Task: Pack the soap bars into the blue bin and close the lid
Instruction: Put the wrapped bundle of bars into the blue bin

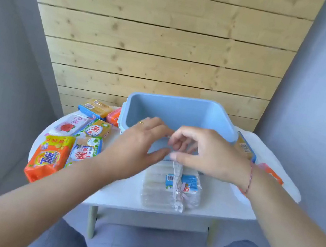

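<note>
Both hands meet over the near rim of the open blue bin (181,113), left hand (141,141) and right hand (202,151) with fingers loosely curled and nearly touching, though whether they grip anything is hard to tell. Just below them on the white table (220,202) lies a clear-wrapped soap pack (170,187). Left of the left hand sit the colourful soap bars (72,142), the orange Tide bar (48,160) nearest.

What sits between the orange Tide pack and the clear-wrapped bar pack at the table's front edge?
Head view: the left forearm crosses there above the white table; nothing else shows between Tide pack and clear pack.
</note>
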`<state>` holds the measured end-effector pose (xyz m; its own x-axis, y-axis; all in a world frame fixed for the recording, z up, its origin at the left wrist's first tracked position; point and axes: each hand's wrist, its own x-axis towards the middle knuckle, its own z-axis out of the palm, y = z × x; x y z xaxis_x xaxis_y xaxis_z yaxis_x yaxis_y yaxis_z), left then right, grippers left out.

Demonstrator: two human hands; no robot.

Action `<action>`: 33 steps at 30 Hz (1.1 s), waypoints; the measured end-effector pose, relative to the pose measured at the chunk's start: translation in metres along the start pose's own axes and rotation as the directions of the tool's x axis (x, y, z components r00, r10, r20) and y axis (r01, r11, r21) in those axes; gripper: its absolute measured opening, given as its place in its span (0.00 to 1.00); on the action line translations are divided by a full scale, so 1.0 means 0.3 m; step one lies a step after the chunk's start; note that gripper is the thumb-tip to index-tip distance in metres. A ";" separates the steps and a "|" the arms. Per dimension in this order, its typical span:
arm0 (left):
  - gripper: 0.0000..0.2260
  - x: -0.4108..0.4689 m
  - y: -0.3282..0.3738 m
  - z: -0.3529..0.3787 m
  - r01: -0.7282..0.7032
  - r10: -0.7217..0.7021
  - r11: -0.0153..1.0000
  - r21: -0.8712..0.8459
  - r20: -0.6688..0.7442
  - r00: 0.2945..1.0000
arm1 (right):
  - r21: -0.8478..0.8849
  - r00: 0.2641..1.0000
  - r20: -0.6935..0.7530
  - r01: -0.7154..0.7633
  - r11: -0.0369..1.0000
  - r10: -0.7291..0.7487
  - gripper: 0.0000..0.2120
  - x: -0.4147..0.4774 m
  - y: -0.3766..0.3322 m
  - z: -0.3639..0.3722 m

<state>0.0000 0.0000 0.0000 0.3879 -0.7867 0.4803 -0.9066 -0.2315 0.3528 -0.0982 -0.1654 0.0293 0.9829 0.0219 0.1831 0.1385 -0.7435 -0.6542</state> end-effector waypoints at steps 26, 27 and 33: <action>0.44 -0.119 -0.039 0.294 0.192 -0.366 0.885 0.425 0.377 0.851 | -0.701 0.913 0.279 -0.019 0.713 0.298 0.56 -0.030 0.230 0.266; 0.44 -0.127 -0.038 0.291 0.214 -0.361 0.900 0.381 0.372 0.855 | -0.686 0.920 0.281 -0.007 0.728 0.274 0.55 -0.034 0.228 0.257; 0.43 -0.172 0.063 0.180 0.173 -0.266 0.935 0.308 0.293 0.918 | -0.625 0.968 0.220 0.046 0.779 0.119 0.52 -0.128 0.146 0.206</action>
<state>-0.0462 0.0053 -0.0614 0.5488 -0.8284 0.1122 -0.8323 -0.5290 0.1655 -0.1224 -0.1575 -0.0518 0.9949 0.0798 -0.0616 0.0773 -0.9961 -0.0422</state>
